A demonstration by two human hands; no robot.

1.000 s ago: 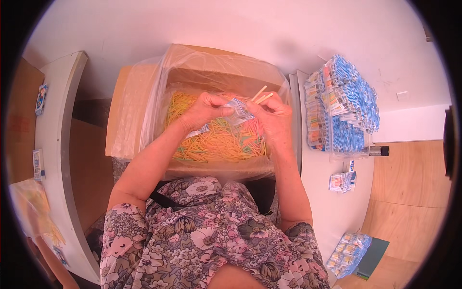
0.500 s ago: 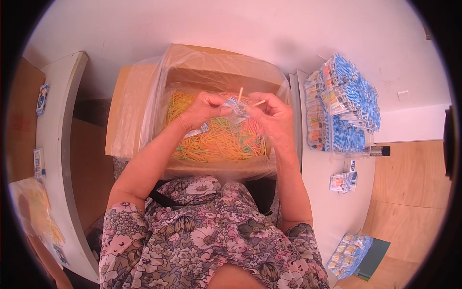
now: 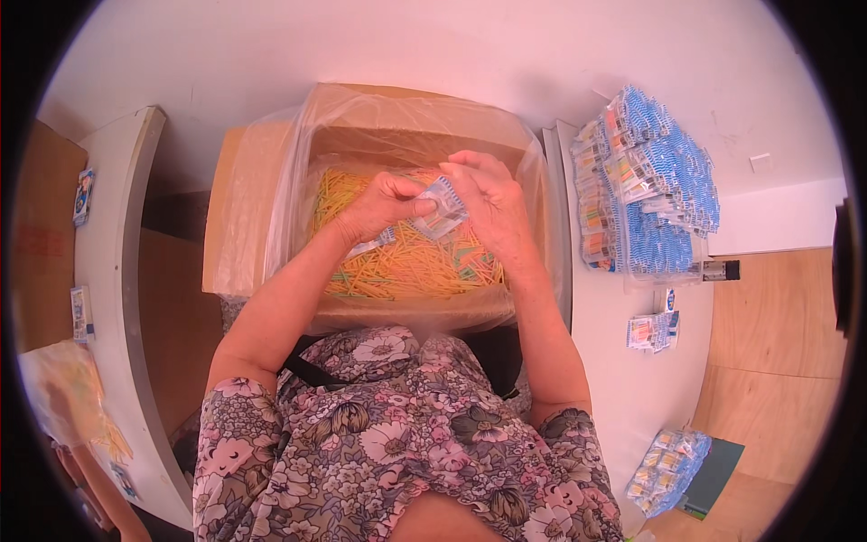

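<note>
Packet: small clear packet [image 3: 442, 215] with a blue-and-white printed band, up between both hands, tilted, above the open box.
Left hand: my left hand [image 3: 384, 210] pinches the packet's left edge, thumb on top.
Right hand: my right hand [image 3: 495, 206] is at the packet's upper right edge, fingers bent; I can't tell whether they grip it.
Box: cardboard box [image 3: 248, 199] under a clear liner, loose coloured sticks [image 3: 397, 275] inside, mostly yellow and orange.
Second packet: another packet [image 3: 373, 244] shows under the left hand; can't tell if it's held or lying on the sticks.
Right side: clear bin [image 3: 657, 282] piled with packets on the table [image 3: 596, 361].
Step, my read: two-handed work at the packet's printed edge.
Technique: I'd pinch near the rim, not mid-panel, so the film stays flat and the contents don't get squeezed. Light right fingertips, no twisting; thin film likely creases or splits.
Position: I'd work above the box, so anything dropped lands on the sticks.
</note>
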